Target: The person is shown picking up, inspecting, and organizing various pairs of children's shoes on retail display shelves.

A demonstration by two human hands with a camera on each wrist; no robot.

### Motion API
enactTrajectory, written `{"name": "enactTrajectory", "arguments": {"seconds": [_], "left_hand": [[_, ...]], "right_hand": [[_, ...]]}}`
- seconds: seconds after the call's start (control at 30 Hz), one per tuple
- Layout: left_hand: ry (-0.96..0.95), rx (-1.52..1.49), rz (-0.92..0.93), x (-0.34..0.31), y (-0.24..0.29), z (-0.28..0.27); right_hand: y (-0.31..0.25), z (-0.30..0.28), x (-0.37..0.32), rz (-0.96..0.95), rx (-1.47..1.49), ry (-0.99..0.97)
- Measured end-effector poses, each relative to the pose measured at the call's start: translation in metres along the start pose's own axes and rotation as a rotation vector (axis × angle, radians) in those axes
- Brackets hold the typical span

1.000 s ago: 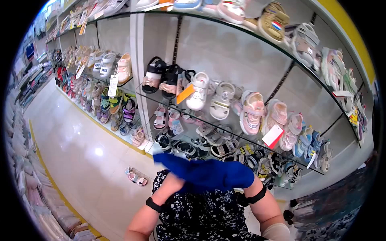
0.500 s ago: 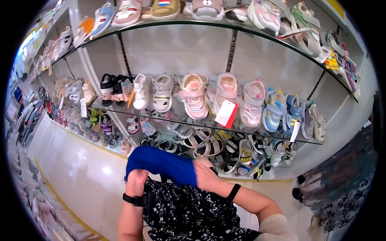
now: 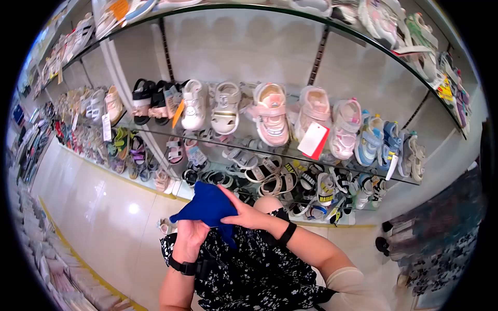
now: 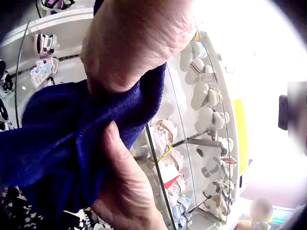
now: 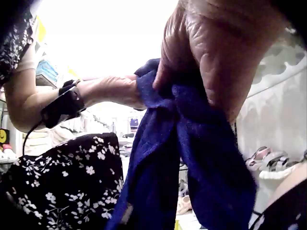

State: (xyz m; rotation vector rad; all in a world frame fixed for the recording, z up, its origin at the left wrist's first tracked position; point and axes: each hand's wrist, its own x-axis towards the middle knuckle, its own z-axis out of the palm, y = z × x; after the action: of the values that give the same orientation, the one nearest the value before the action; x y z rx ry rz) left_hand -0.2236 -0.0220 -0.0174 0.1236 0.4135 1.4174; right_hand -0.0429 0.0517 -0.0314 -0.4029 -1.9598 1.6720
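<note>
Soft dark-blue cloth (image 3: 203, 203) held up before the clear glass shoe shelf's (image 3: 290, 155) front edge — left hand (image 3: 191, 236) grips low, right hand (image 3: 250, 215) pinches it — so I'd gather evenly, ends clear.

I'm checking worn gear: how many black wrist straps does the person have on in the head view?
2: a left-wrist strap, lower in the picture, and a right-wrist strap, higher up. No others show.
</note>
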Motion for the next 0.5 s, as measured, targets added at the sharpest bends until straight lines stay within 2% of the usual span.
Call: {"name": "enactTrajectory", "arguments": {"seconds": [0.1, 0.13, 0.17, 0.2, 0.23, 0.27, 0.3, 0.37, 0.43, 0.47, 0.5], "left_hand": [[0.121, 0.117, 0.112, 0.003, 0.002, 0.023], [0.064, 0.162, 0.097, 0.009, 0.009, 0.005], [0.133, 0.199, 0.063, 0.014, 0.019, -0.010], [0.291, 0.325, 0.119, 0.018, 0.026, -0.020], [0.451, 0.445, 0.166, 0.022, 0.031, -0.028], [0.584, 0.585, 0.320, 0.025, 0.038, -0.037], [0.673, 0.646, 0.351, 0.025, 0.051, -0.044], [0.645, 0.569, 0.343, 0.032, 0.083, -0.066], [0.564, 0.415, 0.546, 0.035, 0.115, -0.062], [0.523, 0.338, 0.644, 0.038, 0.128, -0.061], [0.445, 0.275, 0.678, 0.042, 0.135, -0.062]], "right_hand": [[0.008, 0.004, -0.003, 0.082, 0.176, 0.232], [0.002, 0.001, 0.000, 0.149, 0.262, 0.265], [-0.005, -0.004, 0.003, 0.218, 0.346, 0.299], [-0.005, -0.013, 0.009, 0.297, 0.419, 0.311], [-0.005, -0.024, 0.015, 0.456, 0.529, 0.297], [0.000, -0.036, 0.019, 0.530, 0.509, 0.263], [0.002, -0.047, 0.027, 0.596, 0.487, 0.234], [0.005, -0.059, 0.045, 0.672, 0.335, 0.180], [0.032, -0.072, 0.071, 0.579, 0.021, 0.104], [0.030, -0.074, 0.087, 0.594, -0.147, 0.107], [0.033, -0.077, 0.103, 0.533, -0.292, 0.107]]}}
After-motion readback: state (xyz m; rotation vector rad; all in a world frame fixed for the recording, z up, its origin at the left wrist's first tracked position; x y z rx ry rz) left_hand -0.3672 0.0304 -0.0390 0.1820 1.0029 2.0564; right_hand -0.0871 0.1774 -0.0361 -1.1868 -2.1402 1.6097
